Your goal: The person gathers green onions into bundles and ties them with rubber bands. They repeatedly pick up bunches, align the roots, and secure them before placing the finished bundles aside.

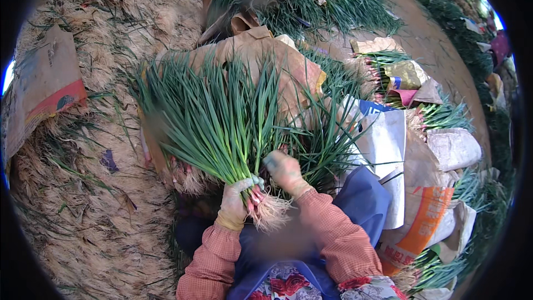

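My left hand (235,203), in a pale glove, is closed round the base of a large bunch of scallions (225,128). Their green leaves fan out up and to the left, while reddish stems and stringy pale roots (272,211) stick out below the fist. Just right of the bunch, my right hand (287,171), gloved too, has its fingers curled in beside the leaves; whatever they hold, if anything, is hidden. Loose scallions (316,144) lie beyond and to the right of that hand. More red-based scallions (186,175) rest behind my left hand, roots toward me.
Brown paper sacking (250,47) lies behind the bunch. A white sack (388,139) is by my right knee, near wrapped scallion bundles (438,114). Larger scallion heaps (311,6) sit at the far side. Dry root litter (105,217) and a torn sack piece (47,86) cover the left ground.
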`<state>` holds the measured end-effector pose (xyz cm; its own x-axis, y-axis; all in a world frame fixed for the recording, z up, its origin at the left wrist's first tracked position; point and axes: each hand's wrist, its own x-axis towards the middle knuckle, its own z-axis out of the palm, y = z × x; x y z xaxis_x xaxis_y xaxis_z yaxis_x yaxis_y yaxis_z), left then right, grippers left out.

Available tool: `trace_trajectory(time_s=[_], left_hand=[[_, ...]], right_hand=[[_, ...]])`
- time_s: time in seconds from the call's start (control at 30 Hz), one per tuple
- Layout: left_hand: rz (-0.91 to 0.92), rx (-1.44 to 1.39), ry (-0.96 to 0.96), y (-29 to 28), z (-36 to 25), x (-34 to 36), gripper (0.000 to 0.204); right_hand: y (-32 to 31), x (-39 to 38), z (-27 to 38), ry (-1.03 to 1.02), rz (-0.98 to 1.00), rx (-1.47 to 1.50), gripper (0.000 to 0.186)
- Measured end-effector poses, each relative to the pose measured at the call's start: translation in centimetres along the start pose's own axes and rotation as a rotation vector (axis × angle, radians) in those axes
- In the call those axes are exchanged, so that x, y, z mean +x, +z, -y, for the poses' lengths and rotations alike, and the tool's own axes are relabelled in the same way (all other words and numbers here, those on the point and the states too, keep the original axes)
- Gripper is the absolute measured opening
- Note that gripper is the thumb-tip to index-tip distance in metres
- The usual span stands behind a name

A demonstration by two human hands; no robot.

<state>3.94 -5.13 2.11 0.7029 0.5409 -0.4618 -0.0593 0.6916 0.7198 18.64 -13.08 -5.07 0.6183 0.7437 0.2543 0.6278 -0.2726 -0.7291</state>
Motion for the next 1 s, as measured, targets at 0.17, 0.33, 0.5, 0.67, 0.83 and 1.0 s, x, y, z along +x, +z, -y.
trace_trajectory(time_s=[0.17,0.33,0.5,0.67,0.83,1.0], left_hand=[[0.059,-0.027,-0.053,-2.7,0.5,-0.4,0.023],[0.052,0.035,-0.088,-2.1,0.7,1.1,0.024],[0.003,0.023,-0.072,-1.2,1.9,1.5,0.021],[0.063,-0.132,-0.134,-2.2,1.6,1.1,0.038],[0.264,-0.216,-0.238,-4.4,0.7,0.8,0.045],[0.292,-0.242,-0.061,-3.0,-0.1,1.0,0.050]], right_hand=[[-0.7,1.2,0.7,0.706,0.275,1.205,0.032],[1.7,0.7,1.6,0.342,0.337,0.629,0.016],[1.5,-0.2,-0.7,0.461,-0.076,0.175,0.019],[-0.7,-2.0,-2.7,0.305,0.997,-0.221,0.051],[-1.9,1.9,-3.1,0.736,0.416,0.690,0.018],[3.1,0.9,-7.5,0.748,0.009,0.171,0.022]])
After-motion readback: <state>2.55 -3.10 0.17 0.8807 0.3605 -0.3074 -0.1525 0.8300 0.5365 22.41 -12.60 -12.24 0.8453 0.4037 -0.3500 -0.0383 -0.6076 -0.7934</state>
